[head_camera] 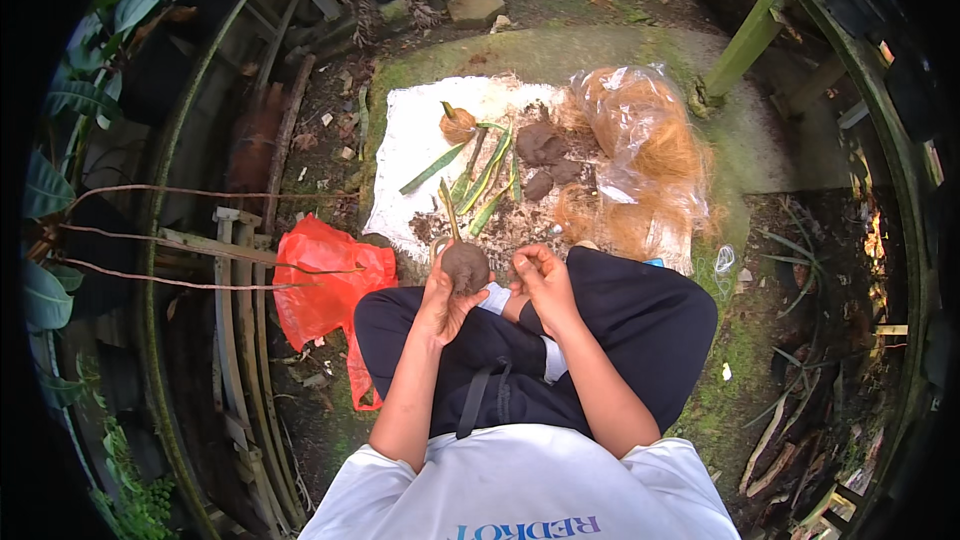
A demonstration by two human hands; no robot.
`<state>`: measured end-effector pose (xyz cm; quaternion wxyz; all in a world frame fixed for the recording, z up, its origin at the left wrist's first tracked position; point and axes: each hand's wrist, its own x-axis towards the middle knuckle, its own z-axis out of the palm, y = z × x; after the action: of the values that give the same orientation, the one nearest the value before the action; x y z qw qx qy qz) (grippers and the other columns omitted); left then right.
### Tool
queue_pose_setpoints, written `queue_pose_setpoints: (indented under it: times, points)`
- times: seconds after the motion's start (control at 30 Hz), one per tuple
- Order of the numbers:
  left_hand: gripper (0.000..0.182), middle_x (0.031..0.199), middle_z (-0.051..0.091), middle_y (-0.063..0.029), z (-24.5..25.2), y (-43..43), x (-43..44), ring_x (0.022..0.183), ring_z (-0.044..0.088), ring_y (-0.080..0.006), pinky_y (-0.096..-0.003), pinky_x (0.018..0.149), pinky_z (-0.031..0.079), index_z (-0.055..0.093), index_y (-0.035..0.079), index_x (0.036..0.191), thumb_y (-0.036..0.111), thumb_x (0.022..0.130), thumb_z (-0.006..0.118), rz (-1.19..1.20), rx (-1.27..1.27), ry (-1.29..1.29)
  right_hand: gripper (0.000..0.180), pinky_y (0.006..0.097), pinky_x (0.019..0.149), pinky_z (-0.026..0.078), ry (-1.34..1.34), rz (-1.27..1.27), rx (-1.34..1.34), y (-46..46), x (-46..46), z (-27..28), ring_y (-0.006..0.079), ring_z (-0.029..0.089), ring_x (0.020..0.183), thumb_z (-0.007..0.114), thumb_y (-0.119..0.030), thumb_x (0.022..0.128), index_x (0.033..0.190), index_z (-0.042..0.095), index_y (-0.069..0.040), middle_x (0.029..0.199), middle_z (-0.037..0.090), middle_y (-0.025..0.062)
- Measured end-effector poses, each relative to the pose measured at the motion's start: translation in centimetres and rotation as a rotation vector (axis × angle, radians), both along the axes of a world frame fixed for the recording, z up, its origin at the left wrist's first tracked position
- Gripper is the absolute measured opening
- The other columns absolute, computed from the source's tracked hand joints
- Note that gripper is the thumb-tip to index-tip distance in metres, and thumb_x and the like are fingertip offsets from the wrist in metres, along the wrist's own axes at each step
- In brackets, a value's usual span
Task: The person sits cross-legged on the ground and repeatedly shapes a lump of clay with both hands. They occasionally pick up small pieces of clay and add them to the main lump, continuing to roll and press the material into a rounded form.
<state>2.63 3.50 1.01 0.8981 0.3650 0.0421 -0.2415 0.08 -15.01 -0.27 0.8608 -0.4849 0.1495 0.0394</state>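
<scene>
My left hand (441, 309) cradles a round ball of dark mud (465, 264) above my lap, and a green leaf cutting (450, 211) sticks up from it. To its right, apart from the ball, my right hand (549, 283) has its thumb and fingers curled together; whether something thin is between them cannot be made out. Beyond my hands, several cut snake plant leaves (491, 178) lie on a white woven sack (411, 109). Lumps of mud (540, 144) rest right of the leaves. At the back left sits a fibre-wrapped ball (457, 126) with a leaf in it.
A clear plastic bag of brown coconut-like fibre (645, 120) covers the sack's right side, with loose fibre around it. A red plastic bag (326, 277) lies beside my left knee. Pale string (724, 259) is on the mossy ground at right. Wooden slats (244, 322) stand at left.
</scene>
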Motion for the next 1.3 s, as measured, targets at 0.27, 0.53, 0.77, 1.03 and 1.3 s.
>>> queue_pose_setpoints:
  times: [0.27,0.53,0.77,1.03,1.3]
  points:
    - [0.102,0.128,0.053,-0.0162,1.1,-0.8,-0.9,0.103,0.066,-0.0341,-0.0370,0.082,0.061,0.017,0.013,0.153,0.016,0.075,0.084,0.043,0.247,0.016,0.037,0.0261,0.079,0.053,-0.108,-0.044,0.005,-0.3,-0.1,2.1,0.0122,0.061,0.091,0.063,-0.003,0.092,0.127,0.051,-0.001,0.107,0.059,0.0071]
    - [0.102,0.129,0.054,-0.0132,2.3,-2.0,-2.2,0.111,0.061,-0.0263,-0.0354,0.085,0.057,0.025,0.009,0.150,0.025,0.070,0.086,0.063,0.499,-0.174,0.031,0.0295,0.093,0.048,-0.194,0.020,0.074,1.0,-1.1,3.6,0.0148,0.058,0.110,0.065,-0.004,0.092,0.121,0.056,-0.001,0.119,0.060,0.0101]
    - [0.103,0.129,0.053,-0.0121,2.8,-2.2,-2.6,0.116,0.057,-0.0221,-0.0359,0.098,0.048,0.019,0.011,0.152,0.021,0.073,0.085,0.003,0.543,-0.327,0.032,0.0438,0.117,0.024,-0.490,0.024,-0.426,1.1,-1.5,2.4,0.0297,0.027,0.147,0.062,-0.029,0.097,0.119,0.067,-0.006,0.155,0.036,0.0161]
    - [0.116,0.139,0.047,-0.0216,4.0,-2.1,-2.2,0.125,0.052,-0.0277,-0.0410,0.104,0.044,0.005,0.012,0.156,0.027,0.072,0.085,-0.030,0.722,-0.614,0.082,0.0407,0.116,0.026,-0.255,0.230,0.131,1.3,-1.9,2.4,0.0260,0.026,0.146,0.065,-0.051,0.091,0.154,0.029,-0.013,0.158,0.025,0.0140]
    - [0.121,0.154,0.024,-0.0299,4.7,-2.3,-1.4,0.146,0.018,-0.0445,-0.0507,0.118,0.018,0.008,-0.001,0.154,0.054,0.071,0.077,-0.207,1.458,-0.974,0.074,0.0361,0.103,0.044,-0.096,0.292,0.392,0.7,-2.3,0.8,0.0225,0.048,0.126,0.066,-0.036,0.091,0.149,0.029,-0.009,0.139,0.042,0.0137]
